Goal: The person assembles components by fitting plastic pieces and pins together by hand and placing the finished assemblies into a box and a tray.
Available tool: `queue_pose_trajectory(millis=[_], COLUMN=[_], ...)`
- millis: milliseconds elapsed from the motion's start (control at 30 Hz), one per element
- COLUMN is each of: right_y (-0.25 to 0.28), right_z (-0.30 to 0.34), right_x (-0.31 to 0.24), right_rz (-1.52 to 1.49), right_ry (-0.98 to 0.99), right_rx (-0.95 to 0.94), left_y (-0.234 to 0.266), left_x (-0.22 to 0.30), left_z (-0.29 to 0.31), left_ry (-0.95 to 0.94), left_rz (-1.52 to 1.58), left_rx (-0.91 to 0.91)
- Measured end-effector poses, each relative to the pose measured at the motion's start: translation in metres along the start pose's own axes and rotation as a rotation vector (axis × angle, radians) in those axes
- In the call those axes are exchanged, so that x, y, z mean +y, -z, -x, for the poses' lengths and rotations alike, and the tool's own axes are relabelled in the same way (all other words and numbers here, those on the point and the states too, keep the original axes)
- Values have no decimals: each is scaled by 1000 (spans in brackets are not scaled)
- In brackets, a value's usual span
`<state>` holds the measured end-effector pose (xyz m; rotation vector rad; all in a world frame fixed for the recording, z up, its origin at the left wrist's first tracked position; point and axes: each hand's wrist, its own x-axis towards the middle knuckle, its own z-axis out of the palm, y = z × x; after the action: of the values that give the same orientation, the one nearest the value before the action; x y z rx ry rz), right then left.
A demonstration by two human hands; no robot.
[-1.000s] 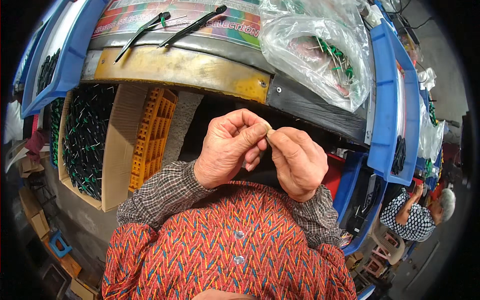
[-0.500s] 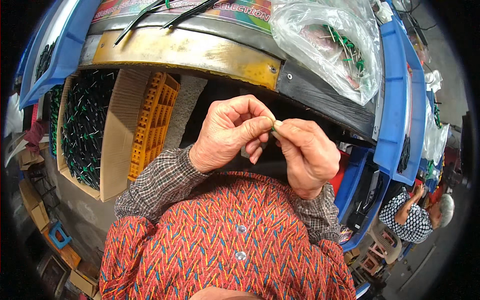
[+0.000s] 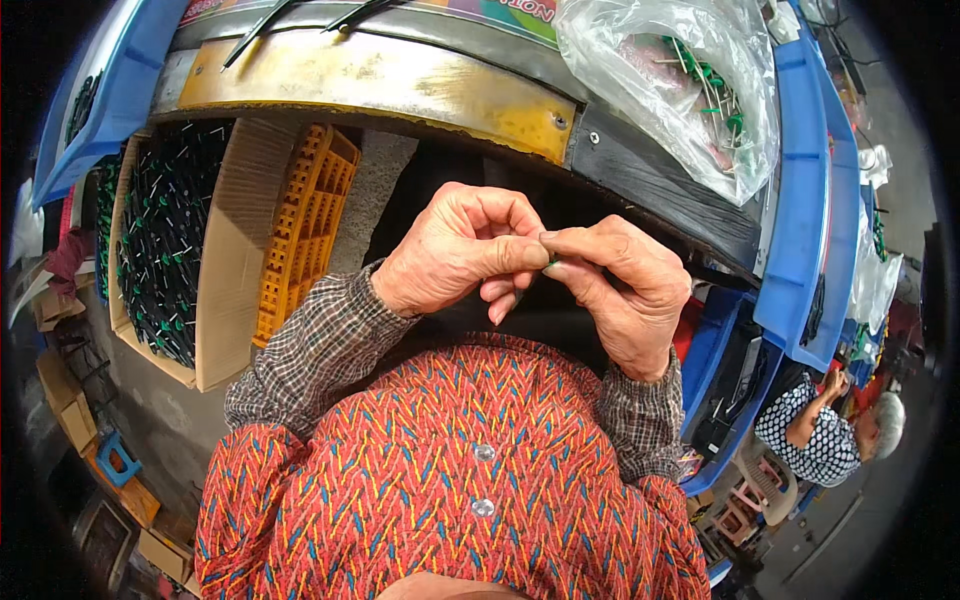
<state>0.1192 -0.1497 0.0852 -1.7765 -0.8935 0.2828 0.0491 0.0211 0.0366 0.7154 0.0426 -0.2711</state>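
Observation:
My left hand (image 3: 450, 250) and my right hand (image 3: 632, 290) meet in front of my chest, below the bench edge. Both are closed in a pinch, fingertips touching. Between them a sliver of a small green piece (image 3: 552, 261) shows; the fingers cover the rest, so its full shape is hidden. Above the hands, on the bench, a clear plastic bag (image 3: 640, 110) lies open with green-headed parts on thin metal pins (image 3: 712, 88) in it. Two thin black rods, one of them a pointed rod (image 3: 256, 36), lie at the bench's far left.
The metal-edged bench (image 3: 380, 88) runs across in front of me. Blue bins (image 3: 797, 200) stand at its right and left ends. At left below are a cardboard box (image 3: 245, 250) full of black-and-green parts and an orange crate (image 3: 305, 230). A co-worker (image 3: 815, 430) sits at far right.
My right hand has shifted slightly up and right, its fingers now covering more of the small green piece. The view has moved a little, so the bench sits higher.

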Motion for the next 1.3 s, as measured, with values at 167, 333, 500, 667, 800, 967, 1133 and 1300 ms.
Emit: queue_pose_trajectory(millis=[167, 333, 500, 667, 800, 967, 1133, 1300], right_y=[-4, -7, 0, -6, -11, -13, -15, -15], right_z=[2, 7, 7, 7, 12, 16, 20, 20], right_x=[2, -2, 0, 10, 19, 18, 19, 24], right_rz=[47, 183, 249, 84, 54, 18, 94, 161], right_ry=[47, 54, 29, 97, 125, 76, 78, 124], right_rx=[20, 75, 13, 43, 66, 61, 79, 58], left_y=[3, 6, 7, 9, 12, 13, 12, 15], left_x=[-5, -9, -11, -17, -27, -33, -27, -20], left_z=[-1, -2, -2, -2, 0, 3, 8, 10], left_ry=[2, 17, 39, 71, 111, 110, 102, 123], left_rz=[64, 74, 122, 159, 232, 272, 142, -10], left_rx=[0, 14, -35, -18, 5, 11, 54, 59])
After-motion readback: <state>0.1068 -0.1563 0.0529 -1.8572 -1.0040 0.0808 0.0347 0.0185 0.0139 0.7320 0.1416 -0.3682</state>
